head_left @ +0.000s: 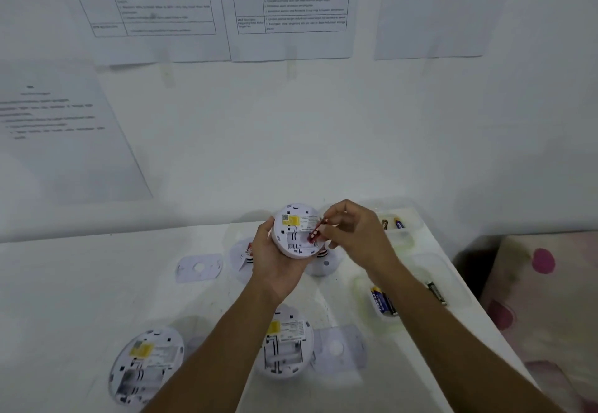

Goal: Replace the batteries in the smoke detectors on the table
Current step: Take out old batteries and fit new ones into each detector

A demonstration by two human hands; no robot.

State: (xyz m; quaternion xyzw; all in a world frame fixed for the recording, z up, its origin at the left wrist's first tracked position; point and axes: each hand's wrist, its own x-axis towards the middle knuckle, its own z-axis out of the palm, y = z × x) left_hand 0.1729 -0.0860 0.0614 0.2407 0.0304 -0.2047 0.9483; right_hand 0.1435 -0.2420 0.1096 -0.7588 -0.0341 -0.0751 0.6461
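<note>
My left hand (271, 262) holds a white round smoke detector (295, 229) above the table, its back with a yellow label turned toward me. My right hand (351, 234) pinches a small red battery (315, 230) at the detector's open battery bay, one end at the bay. Two more detectors lie back-up near the front: one at the left (147, 365) and one under my left forearm (286, 343), both with empty-looking bays.
A clear tub (417, 286) at the right holds blue-and-gold batteries (383, 304) and a dark one (437, 293); another tub (399, 223) behind it holds more. Flat mounting plates (199, 267) (341, 346) lie on the white table (64, 283). Further detectors (244, 255) sit behind my hands. The wall is close behind.
</note>
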